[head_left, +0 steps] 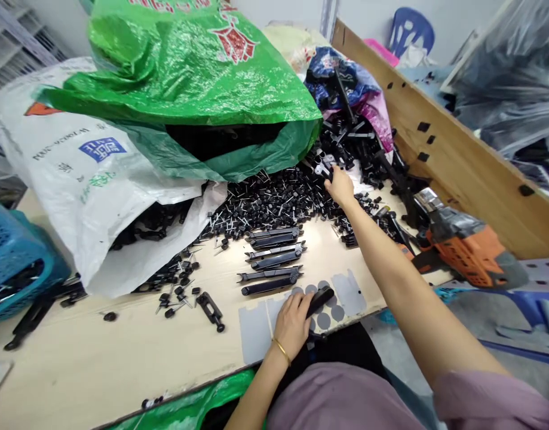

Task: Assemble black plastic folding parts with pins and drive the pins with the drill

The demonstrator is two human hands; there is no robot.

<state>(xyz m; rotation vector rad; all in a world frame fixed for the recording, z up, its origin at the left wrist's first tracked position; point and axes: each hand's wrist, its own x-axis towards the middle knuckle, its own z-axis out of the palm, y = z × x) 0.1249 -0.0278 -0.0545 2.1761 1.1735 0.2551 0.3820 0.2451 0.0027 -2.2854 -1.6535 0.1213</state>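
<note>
My left hand (294, 323), with a gold bangle at the wrist, is closed around a dark elongated plastic part (319, 302) near the front edge of the table. Stretched far forward, my right hand (341, 186) has its fingertips bent down at small silvery-white pieces (323, 165) by the back pile. What those fingers pinch, if anything, is hidden. Between the hands lie several black bar-shaped parts (274, 259) in a rough column. Behind them spreads a heap of black-headed pins (269, 200) with thin metal shafts.
A green sack (189, 71) and a white sack (77, 179) gape open at the back left. An orange power tool (471, 248) sits on the right, below a wooden side board (453, 155). A blue basket (18, 257) stands at far left. Grey pads (255, 331) cover the front edge.
</note>
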